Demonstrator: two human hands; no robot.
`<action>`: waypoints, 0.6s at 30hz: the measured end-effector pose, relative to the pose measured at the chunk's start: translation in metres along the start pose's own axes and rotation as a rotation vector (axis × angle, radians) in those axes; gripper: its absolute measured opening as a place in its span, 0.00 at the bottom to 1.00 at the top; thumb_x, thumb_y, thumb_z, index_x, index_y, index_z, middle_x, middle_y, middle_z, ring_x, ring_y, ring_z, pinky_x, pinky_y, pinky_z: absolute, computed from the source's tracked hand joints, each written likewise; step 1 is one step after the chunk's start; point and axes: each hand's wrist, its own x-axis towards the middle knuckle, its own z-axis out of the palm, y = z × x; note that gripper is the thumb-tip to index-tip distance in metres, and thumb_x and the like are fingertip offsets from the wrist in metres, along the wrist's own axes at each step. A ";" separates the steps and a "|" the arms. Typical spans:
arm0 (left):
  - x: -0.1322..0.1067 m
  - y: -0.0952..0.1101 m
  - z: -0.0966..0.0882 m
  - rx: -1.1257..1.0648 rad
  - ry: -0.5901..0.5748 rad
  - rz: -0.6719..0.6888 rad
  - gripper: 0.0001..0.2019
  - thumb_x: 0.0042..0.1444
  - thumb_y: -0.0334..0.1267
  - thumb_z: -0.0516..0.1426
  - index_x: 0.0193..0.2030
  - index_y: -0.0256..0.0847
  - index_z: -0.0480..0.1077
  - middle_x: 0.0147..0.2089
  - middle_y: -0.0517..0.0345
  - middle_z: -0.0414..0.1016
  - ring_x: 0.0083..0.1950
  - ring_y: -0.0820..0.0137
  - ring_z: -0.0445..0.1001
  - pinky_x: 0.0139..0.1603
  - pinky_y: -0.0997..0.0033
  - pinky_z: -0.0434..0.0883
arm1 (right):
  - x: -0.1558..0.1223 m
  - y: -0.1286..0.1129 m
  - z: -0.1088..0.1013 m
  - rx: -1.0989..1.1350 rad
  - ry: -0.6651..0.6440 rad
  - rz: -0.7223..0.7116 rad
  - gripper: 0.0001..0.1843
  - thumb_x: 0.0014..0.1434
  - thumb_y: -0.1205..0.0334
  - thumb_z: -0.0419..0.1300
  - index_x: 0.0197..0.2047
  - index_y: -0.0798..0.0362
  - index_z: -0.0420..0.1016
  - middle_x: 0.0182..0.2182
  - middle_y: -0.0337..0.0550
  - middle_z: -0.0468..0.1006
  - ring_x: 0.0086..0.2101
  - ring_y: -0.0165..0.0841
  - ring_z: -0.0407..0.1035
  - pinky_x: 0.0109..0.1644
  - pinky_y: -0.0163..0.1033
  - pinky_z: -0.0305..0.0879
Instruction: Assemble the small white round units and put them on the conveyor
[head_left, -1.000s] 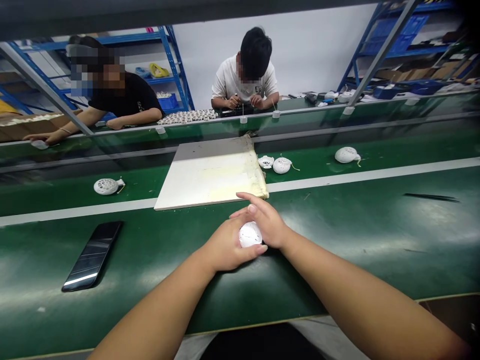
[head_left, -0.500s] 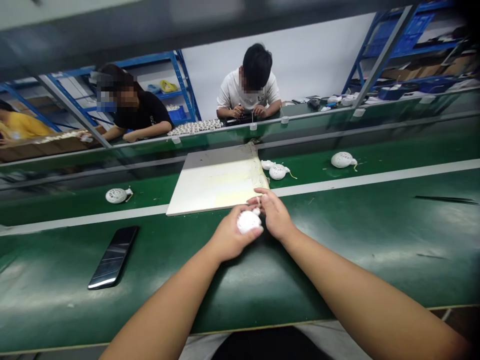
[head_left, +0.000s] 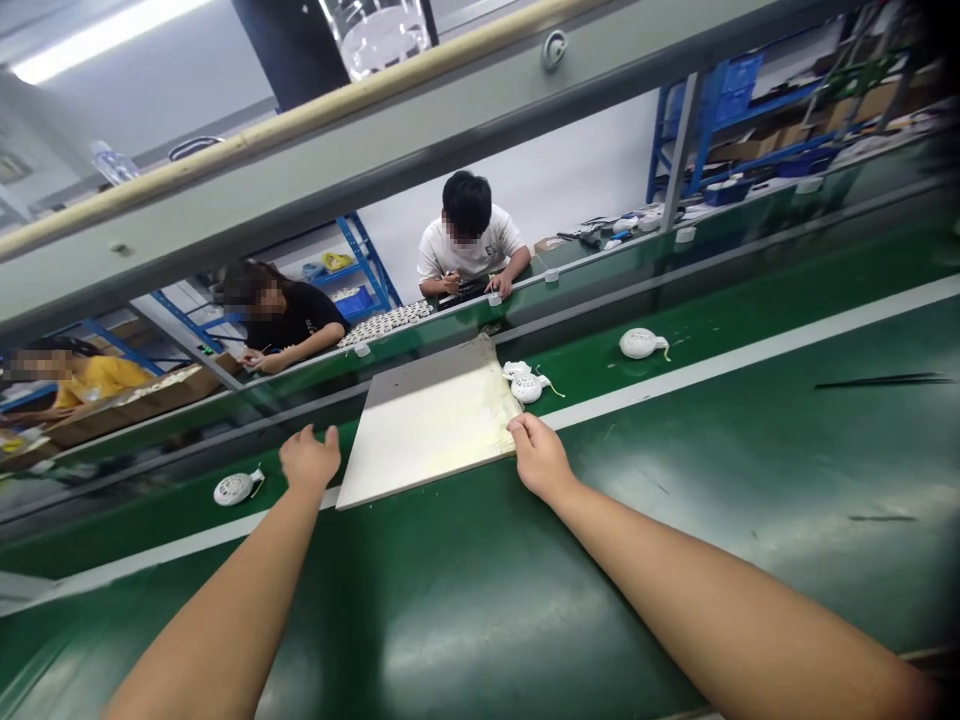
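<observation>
My left hand [head_left: 310, 460] reaches forward over the belt, just left of a flat white board [head_left: 420, 430]. Its back faces me, the fingers curl away with the thumb a little apart, and whatever they hold is hidden. At the board's front right corner is my right hand [head_left: 536, 458], thumb and fingers pressed together; what lies between them does not show. A white round perforated piece with a short cord [head_left: 529, 388] lies beyond it, against another white piece [head_left: 516, 370]. Left of my left hand rests a similar white piece [head_left: 234, 488].
A white perforated piece [head_left: 641, 343] lies farther right on the green belt [head_left: 450, 600]. Thin dark strips [head_left: 885, 381] are at the right. Behind a low partition sit several co-workers, one in a white shirt [head_left: 472, 250]. A grey beam [head_left: 420, 110] crosses overhead.
My hands have parted: the left went left and forward, the right to the board's corner. The white round piece they held is out of sight. The view has tilted upward; the phone no longer shows.
</observation>
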 end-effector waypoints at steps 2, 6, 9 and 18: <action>0.001 0.043 0.020 -0.046 -0.022 0.162 0.22 0.63 0.40 0.52 0.55 0.22 0.68 0.59 0.26 0.69 0.65 0.45 0.63 0.67 0.50 0.57 | 0.000 -0.001 0.001 0.002 0.009 0.000 0.17 0.67 0.53 0.47 0.34 0.51 0.70 0.31 0.42 0.76 0.35 0.38 0.70 0.38 0.38 0.58; -0.021 0.154 0.074 -0.164 -0.166 0.513 0.23 0.62 0.50 0.56 0.57 0.36 0.71 0.59 0.42 0.72 0.63 0.57 0.67 0.66 0.64 0.60 | -0.001 -0.001 0.001 0.052 0.044 0.012 0.22 0.68 0.48 0.45 0.28 0.51 0.65 0.24 0.39 0.71 0.30 0.36 0.66 0.34 0.38 0.56; -0.044 0.225 0.107 -0.208 -0.224 0.649 0.29 0.52 0.53 0.65 0.57 0.37 0.71 0.62 0.40 0.70 0.66 0.50 0.62 0.68 0.56 0.57 | -0.001 -0.001 0.000 0.141 0.071 0.009 0.22 0.68 0.47 0.45 0.28 0.51 0.65 0.25 0.38 0.70 0.29 0.35 0.65 0.35 0.38 0.57; -0.048 0.250 0.102 -0.462 -0.216 0.567 0.24 0.57 0.42 0.63 0.58 0.36 0.66 0.59 0.40 0.71 0.62 0.53 0.67 0.64 0.53 0.62 | 0.000 -0.006 -0.006 0.192 0.124 -0.046 0.20 0.68 0.50 0.47 0.28 0.51 0.65 0.24 0.36 0.68 0.28 0.33 0.63 0.34 0.37 0.55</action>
